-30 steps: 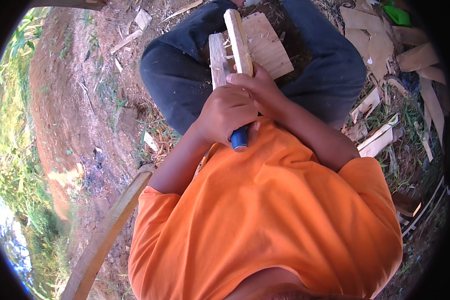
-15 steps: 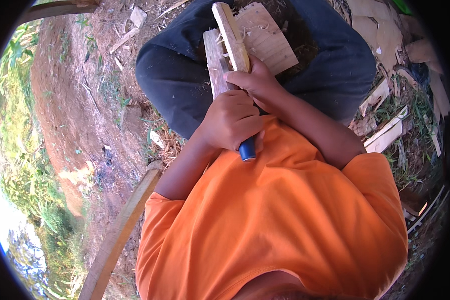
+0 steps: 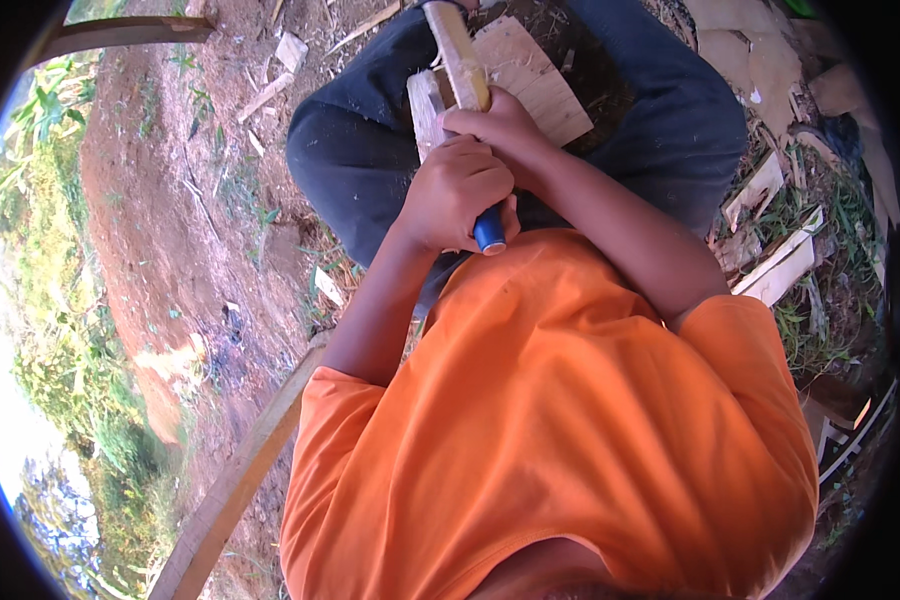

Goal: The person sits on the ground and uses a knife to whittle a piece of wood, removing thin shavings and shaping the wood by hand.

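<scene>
My left hand [image 3: 459,192] is closed around the blue handle of a chisel [image 3: 490,232], whose butt end points back toward my orange shirt. My hands hide most of its blade. Just beyond, my right hand [image 3: 502,130] grips the near end of a pale wooden strip [image 3: 458,58], its thumb stretched toward the left hand. Left of that strip lies a second, rougher piece of wood [image 3: 425,108], partly covered by my left hand. Whether the two pieces are joined cannot be made out. A flat wooden board [image 3: 540,80] rests between my bent legs, behind the right hand.
Wood offcuts [image 3: 778,268] and large flat scraps [image 3: 748,50] litter the ground at the right. A long curved timber [image 3: 235,470] slants up at the lower left, and another beam [image 3: 130,33] crosses the upper left. Bare reddish soil [image 3: 150,200] and green plants lie leftward.
Both hands have moved forward, away from my shirt, carrying the chisel along. The near end of the strip has shifted forward too. The whole view has shifted slightly.
</scene>
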Tool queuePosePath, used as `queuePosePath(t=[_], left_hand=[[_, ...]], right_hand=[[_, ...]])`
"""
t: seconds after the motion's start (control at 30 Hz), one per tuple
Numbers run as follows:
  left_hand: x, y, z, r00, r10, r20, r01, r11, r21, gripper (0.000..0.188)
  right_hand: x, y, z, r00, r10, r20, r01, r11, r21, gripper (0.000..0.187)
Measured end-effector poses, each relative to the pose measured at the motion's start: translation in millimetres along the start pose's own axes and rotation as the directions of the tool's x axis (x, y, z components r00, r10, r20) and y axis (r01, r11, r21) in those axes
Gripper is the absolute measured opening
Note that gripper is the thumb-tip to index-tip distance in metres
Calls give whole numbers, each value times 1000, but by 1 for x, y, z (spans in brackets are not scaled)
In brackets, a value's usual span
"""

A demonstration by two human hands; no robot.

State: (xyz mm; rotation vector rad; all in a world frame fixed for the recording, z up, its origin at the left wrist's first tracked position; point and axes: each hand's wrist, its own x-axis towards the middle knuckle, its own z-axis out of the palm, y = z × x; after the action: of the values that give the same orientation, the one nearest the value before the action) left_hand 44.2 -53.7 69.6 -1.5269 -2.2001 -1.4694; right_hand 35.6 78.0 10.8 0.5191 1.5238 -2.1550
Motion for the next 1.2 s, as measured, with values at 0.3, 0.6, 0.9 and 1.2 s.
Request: queuePosePath(t=[0.3, 0.6, 0.9, 1.2], left_hand=[[10, 57, 7, 998, -56, 20, 56, 998, 1, 20], [11, 46, 4, 997, -75, -34, 74, 996, -51, 22], [3, 30, -4, 999, -32, 33, 33, 999, -21, 20], [-3, 19, -7, 998, -33, -58, 32, 999, -25, 21]], right_hand=[[-57, -4, -7, 996, 62, 58, -63, 998, 24, 42], [-46, 4, 0, 999, -41, 28, 41, 999, 14, 41], [-29, 7, 5, 997, -64, 53, 60, 995, 80, 41], [-20, -2, 16, 998, -65, 10, 64, 997, 32, 44]])
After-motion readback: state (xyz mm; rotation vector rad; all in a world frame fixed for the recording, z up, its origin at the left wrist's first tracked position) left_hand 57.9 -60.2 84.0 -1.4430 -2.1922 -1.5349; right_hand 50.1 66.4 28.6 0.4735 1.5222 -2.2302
